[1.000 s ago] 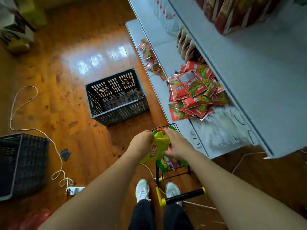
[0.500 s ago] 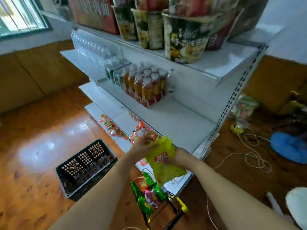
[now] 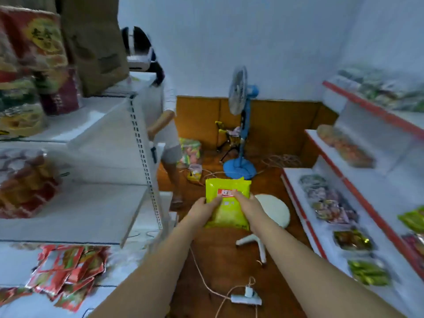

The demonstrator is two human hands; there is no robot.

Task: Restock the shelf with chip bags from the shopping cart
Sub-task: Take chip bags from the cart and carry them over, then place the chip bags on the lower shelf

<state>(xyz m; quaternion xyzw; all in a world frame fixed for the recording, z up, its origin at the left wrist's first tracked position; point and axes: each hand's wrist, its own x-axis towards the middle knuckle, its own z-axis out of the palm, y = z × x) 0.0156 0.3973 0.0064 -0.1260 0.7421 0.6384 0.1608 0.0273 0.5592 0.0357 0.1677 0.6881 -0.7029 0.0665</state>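
We've swung away from the cart, yellow chip bag (image 3: 227, 203) now pinched upright between left hand (image 3: 203, 208) and right hand (image 3: 249, 206) fingers, mid-carry we reckon, needing a bare shelf (image 3: 75, 216) left of them.

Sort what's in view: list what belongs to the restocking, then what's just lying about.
Job: yellow chip bag, left hand, right hand, white shelf.
Lying about: blue fan, white stool, power strip.
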